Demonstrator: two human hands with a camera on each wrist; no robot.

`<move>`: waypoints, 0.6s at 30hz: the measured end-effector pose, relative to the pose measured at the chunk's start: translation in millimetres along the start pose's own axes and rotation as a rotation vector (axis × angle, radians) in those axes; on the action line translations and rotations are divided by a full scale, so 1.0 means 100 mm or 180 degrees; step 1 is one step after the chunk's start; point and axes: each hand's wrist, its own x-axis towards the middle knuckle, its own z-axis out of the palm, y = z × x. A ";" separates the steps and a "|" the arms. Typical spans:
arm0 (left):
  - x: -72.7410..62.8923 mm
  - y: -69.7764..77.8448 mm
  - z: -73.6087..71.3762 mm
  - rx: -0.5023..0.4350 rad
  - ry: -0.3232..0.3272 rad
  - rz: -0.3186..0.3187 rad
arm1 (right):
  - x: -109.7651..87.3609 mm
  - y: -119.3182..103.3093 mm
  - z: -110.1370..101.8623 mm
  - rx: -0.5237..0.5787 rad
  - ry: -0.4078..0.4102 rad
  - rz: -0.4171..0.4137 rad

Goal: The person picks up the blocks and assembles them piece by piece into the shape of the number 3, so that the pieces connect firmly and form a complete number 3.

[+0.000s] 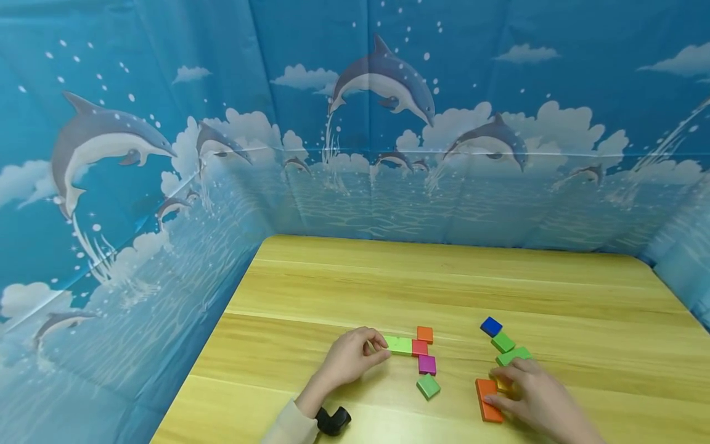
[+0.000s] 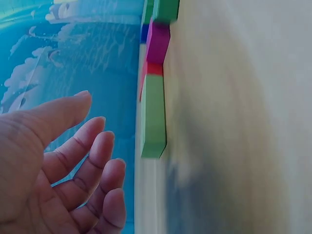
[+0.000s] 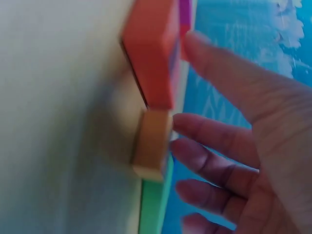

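Observation:
My left hand (image 1: 352, 357) hovers at the left end of a long light green block (image 1: 399, 345); the left wrist view shows its fingers loosely bent and apart from the block. A red block (image 1: 420, 348) adjoins that block's right end, with an orange square block (image 1: 424, 334) and a magenta block (image 1: 427, 364) at its corners. My right hand (image 1: 535, 394) has its thumb over a long orange block (image 1: 489, 401). Its fingertips are right at a yellow block (image 3: 152, 144), partly hidden by the hand in the head view. A larger green block (image 1: 514, 356) lies just beyond those fingers.
A small green block (image 1: 428, 386) sits turned below the magenta one. Farther back at right are a green square (image 1: 503, 342) and a blue square (image 1: 491, 327). A black curved thing (image 1: 334, 422) is at the left wrist. A dolphin-print curtain (image 1: 344, 197) borders the wooden table (image 1: 444, 277).

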 end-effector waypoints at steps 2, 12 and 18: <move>-0.03 0.01 0.02 -0.0004 -0.0032 0.0032 | 0.01 -0.06 0.03 -0.0019 -0.0146 0.0040; -0.22 0.07 0.10 -0.0025 -0.0166 0.0143 | -0.05 -0.26 0.04 0.0012 -0.0696 -0.0171; -0.29 0.15 0.12 0.0112 -0.0250 0.0308 | -0.08 -0.32 0.09 0.0522 -0.1114 -0.0524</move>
